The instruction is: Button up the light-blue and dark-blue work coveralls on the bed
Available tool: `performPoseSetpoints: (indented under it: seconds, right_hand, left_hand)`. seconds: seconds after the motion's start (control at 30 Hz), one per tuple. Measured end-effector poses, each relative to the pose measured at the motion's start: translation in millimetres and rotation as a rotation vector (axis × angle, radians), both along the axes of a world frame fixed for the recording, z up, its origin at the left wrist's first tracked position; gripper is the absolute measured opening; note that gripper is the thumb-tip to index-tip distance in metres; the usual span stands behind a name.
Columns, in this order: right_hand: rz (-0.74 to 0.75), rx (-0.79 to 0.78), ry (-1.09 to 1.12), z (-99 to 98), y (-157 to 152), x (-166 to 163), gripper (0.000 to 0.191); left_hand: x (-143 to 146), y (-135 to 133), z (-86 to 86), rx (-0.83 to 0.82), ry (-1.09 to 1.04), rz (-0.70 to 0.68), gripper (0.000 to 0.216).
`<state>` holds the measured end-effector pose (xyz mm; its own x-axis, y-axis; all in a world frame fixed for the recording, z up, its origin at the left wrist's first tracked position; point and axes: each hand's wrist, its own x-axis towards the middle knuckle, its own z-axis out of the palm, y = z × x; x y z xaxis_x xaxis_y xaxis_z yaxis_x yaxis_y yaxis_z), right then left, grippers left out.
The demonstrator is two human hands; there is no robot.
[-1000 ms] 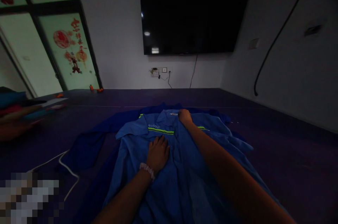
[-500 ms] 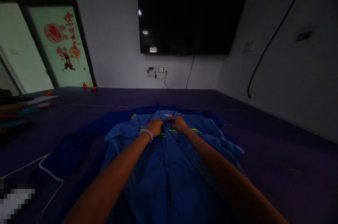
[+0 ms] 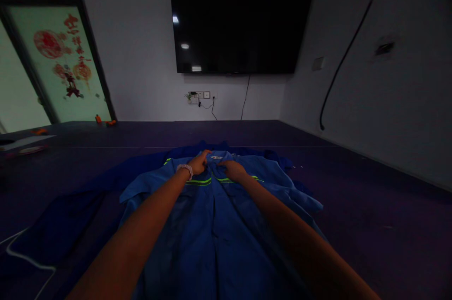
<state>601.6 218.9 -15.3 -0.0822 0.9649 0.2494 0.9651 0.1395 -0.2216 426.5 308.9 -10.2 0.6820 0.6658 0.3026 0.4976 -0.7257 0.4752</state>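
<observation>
A blue short-sleeved work shirt (image 3: 197,224) with yellow-green stripes lies face up in front of me, its collar at the far end. My left hand (image 3: 198,163), with a pale band on the wrist, is closed on the left side of the shirt's collar. My right hand (image 3: 232,170) pinches the front edge of the shirt just below the collar, on the right. Both hands are close together at the neck opening. Beneath the shirt lies a darker blue garment (image 3: 81,191), its long sleeve spread to the left.
The purple surface (image 3: 353,196) runs to the wall. A white cord (image 3: 30,260) lies at the lower left. Small orange objects (image 3: 110,123) sit near the glass door (image 3: 76,97). A large television (image 3: 240,27) hangs above sockets (image 3: 206,95); a black cable (image 3: 339,74) hangs at right.
My view has turned slightly right. My left hand has shifted up toward the collar, while my right hand stays at the shirt's front below it.
</observation>
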Motion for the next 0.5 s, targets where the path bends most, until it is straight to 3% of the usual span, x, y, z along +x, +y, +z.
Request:
performPoseSetpoints:
  seconds: [0.13,0.27,0.5]
  right_hand:
    - [-0.043,-0.007,0.019,-11.4,-3.2,1.7,0.031]
    - [-0.068,0.013,0.059,-15.1,-7.4,3.4,0.027]
    - [-0.083,0.087,0.123,-13.1,5.1,-5.0,0.047]
  left_hand:
    - [0.6,17.6,11.8,0.048,-0.006,0.096,0.062]
    - [6.6,16.0,6.0,0.036,-0.024,0.131,0.046]
    - [7.1,-4.1,-5.2,-0.050,-0.182,0.255,0.030]
